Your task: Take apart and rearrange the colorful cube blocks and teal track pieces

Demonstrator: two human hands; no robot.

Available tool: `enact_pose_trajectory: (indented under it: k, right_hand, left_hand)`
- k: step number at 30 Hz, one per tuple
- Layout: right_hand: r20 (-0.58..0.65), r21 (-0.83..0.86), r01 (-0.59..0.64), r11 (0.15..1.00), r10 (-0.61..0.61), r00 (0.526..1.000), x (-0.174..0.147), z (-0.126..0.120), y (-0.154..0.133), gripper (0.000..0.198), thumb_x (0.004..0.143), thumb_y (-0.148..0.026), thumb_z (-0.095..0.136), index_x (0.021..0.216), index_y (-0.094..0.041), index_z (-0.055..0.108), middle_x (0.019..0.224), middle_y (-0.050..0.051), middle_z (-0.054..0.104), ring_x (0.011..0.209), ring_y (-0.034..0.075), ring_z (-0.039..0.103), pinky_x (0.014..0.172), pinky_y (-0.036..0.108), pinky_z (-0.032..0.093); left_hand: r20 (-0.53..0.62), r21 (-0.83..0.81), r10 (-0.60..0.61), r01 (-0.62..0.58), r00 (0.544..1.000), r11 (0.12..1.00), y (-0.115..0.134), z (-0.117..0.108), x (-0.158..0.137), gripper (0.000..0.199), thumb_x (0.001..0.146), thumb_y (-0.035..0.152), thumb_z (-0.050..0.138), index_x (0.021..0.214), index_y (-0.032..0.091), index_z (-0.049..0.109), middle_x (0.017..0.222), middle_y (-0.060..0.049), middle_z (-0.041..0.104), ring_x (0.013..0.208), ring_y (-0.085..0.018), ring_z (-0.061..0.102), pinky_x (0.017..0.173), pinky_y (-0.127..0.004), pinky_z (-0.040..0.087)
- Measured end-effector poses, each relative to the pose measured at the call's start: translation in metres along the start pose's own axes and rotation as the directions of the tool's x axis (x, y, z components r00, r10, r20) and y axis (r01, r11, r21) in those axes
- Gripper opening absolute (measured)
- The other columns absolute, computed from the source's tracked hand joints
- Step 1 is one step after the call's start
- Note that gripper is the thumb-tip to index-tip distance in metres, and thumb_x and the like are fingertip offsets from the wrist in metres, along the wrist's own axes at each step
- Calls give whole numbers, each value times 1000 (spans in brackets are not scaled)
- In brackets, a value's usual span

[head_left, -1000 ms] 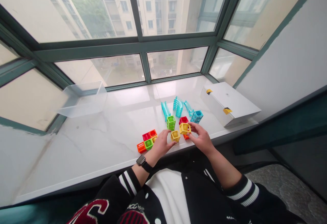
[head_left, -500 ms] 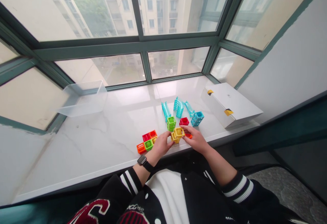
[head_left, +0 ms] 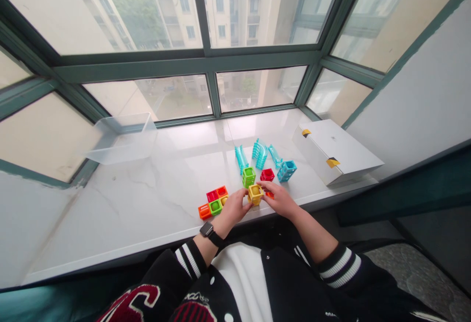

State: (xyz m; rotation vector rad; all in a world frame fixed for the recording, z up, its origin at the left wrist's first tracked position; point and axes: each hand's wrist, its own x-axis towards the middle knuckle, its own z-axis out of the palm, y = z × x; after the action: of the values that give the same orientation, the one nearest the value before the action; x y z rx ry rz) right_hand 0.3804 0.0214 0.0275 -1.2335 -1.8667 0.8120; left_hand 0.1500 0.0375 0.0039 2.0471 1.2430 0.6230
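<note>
Two yellow open-frame cubes (head_left: 255, 193) are stacked near the front edge of a white marble sill (head_left: 154, 199). My left hand (head_left: 235, 207) grips them from the left and my right hand (head_left: 278, 198) from the right. Just behind stand a green cube (head_left: 249, 176) and a red cube (head_left: 267, 174). An orange piece (head_left: 270, 195) peeks out under my right fingers. Left of my left hand lies a flat cluster of red, orange and green cubes (head_left: 214, 201).
Turquoise curved track pieces (head_left: 259, 153) and a turquoise cube (head_left: 287, 170) lie behind the cubes. A white cardboard box (head_left: 333, 151) sits at the right end of the sill. A clear plastic tub (head_left: 123, 138) stands far left by the window.
My right hand brought its yellow cube left and down onto the yellow cube at my left hand; the two now sit stacked between both hands.
</note>
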Motion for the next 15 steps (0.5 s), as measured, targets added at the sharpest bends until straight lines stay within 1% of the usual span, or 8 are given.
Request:
enact_pose_trajectory:
  k: [5,15]
  right_hand:
    - [7,-26,27,999,-27,1000,-1,0,4,52,93,-19,64,144,-30,63,138,10,70,115,26,73,106,49,59]
    - [26,-13,10,1000,-10,1000,-1,1,9,53,94,-20,63,146,-30,61,141,10,68,116,26,72,108,49,58]
  left_hand:
    - [9,28,7,-7,1000,1000,2,-1,-1,35,89,26,77,122,22,65,120,-10,76,113,-29,72,98,-42,56]
    - [-5,25,40,-40,999,999,-3,2,-2,39,89,23,75,126,23,64,120,-9,76,112,-29,72,98,-43,57]
